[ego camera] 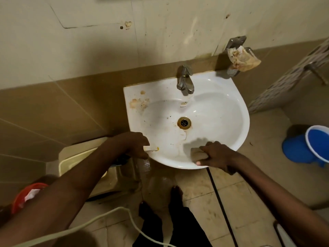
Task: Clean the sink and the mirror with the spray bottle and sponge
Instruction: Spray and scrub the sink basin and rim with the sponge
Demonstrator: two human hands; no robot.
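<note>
A: Item one, sponge (198, 153). Location?
B: On the near rim of the sink (236, 97), nearer-right of the drain (184, 123). Tan, bunched; long axis roughly along the rim.

A: Held by?
B: Right hand (216, 154), fingers curled closed over it, thumb tip showing beneath at the sink's outer edge. Pressed to the porcelain.

A: Item two, left hand (136, 146)?
B: At the rim, nearer-left of the drain. Closed around a pale, narrow object with a yellow tip (151, 148); cannot tell what it is. Spray bottle not identifiable anywhere.

A: Soiling, relative to the drain?
B: Brown stains (138, 103) on the far-left ledge; rust ring at the drain itself; specks in the left half of the bowl.

A: Bearing of the dirt from the sponge?
B: Away from the person and leftward, across the bowl. Judgement: the right hand has the sponge, yet the stains lie nearer the left hand's side, so the wipe likely needs a reach across the drain.

A: Surroundings?
B: Tap (185, 81) beyond the drain; blue bucket (309, 145) on the floor far right; mirror not in view
</note>
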